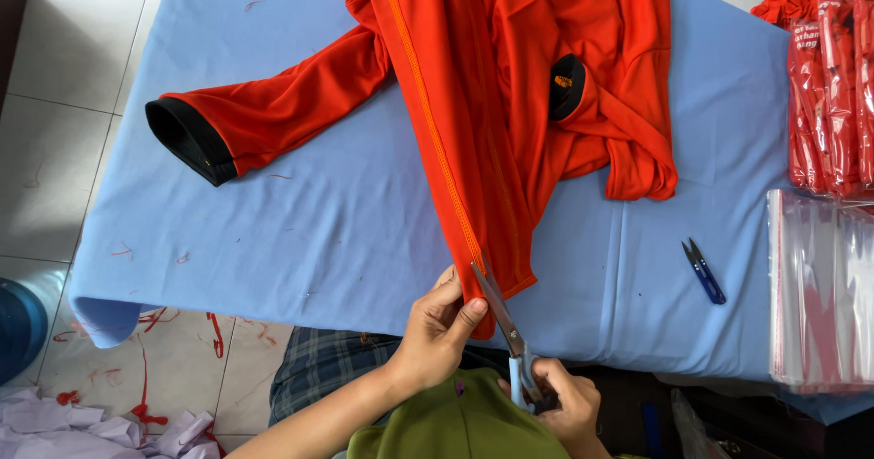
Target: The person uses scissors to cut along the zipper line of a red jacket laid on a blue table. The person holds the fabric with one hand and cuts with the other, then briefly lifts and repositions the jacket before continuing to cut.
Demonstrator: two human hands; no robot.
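At 6 o'clock, nearest the camera, the right hand (566,409) has its fingers curled through the light-blue handles of a pair of scissors (506,330), whose blades angle up toward 11 o'clock and meet the bottom hem of an orange long-sleeved shirt (510,95). Just beside it at 7 o'clock, the left hand (435,334) pinches that hem corner, thumb on top and fingers pressed together underneath, holding the cloth taut against the blades. The shirt lies on a blue table cover (300,231), its body running from the hem up to 12 o'clock, with a line of orange stitching down the side seam. As a judgement, trimming is in hand at the hem only: red thread scraps (146,377) lie on the tiled floor at 8 o'clock, yet the rest of the garment looks unhandled. At 3 o'clock 1 small blue thread snipper (704,271) rests well apart from both hands. Beyond it, a stack of clear plastic bags (819,286) sits at the table edge, and farther, at 1 o'clock, bagged orange garments (830,86) are piled. The black-cuffed sleeve (196,140) stretches toward 10 o'clock.
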